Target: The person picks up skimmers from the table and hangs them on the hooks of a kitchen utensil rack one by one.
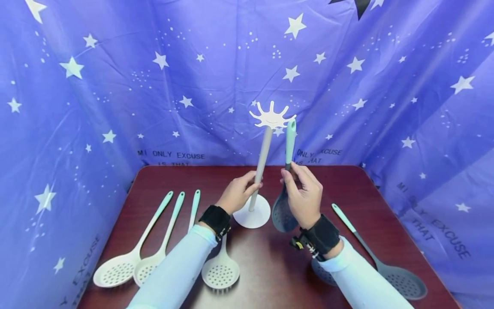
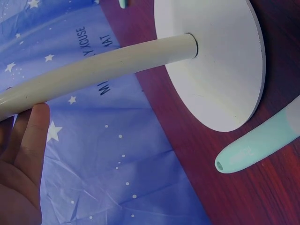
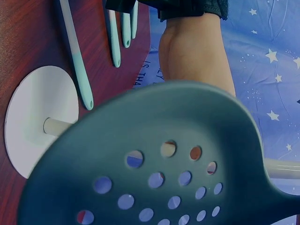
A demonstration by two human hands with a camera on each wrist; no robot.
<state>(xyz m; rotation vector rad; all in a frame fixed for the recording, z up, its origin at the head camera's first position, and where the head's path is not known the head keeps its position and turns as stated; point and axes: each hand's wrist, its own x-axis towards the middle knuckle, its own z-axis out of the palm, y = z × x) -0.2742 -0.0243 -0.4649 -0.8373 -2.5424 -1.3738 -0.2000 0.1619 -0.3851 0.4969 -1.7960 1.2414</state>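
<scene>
A utensil stand with a round white base (image 1: 252, 212), a pale pole (image 1: 263, 154) and a pronged white top (image 1: 271, 118) stands on the table. My left hand (image 1: 236, 194) grips the pole between thumb and fingers, low above the base. My right hand (image 1: 306, 196) pinches a dark grey skimmer (image 1: 284, 213) near where its neck meets the mint handle (image 1: 290, 141). This skimmer hangs upright, bowl down, with its holed handle end at the top's rightmost prong; whether the prong passes through the hole I cannot tell. The perforated bowl (image 3: 150, 122) fills much of the right wrist view.
On the left lie several white skimmers (image 1: 115, 271) with mint handles, one (image 1: 221, 271) nearer the middle and partly behind my left arm. At right rests a dark skimmer (image 1: 405, 281); another dark bowl (image 1: 323, 272) is mostly hidden under my right forearm. Starry blue curtains (image 1: 231, 64) surround the table.
</scene>
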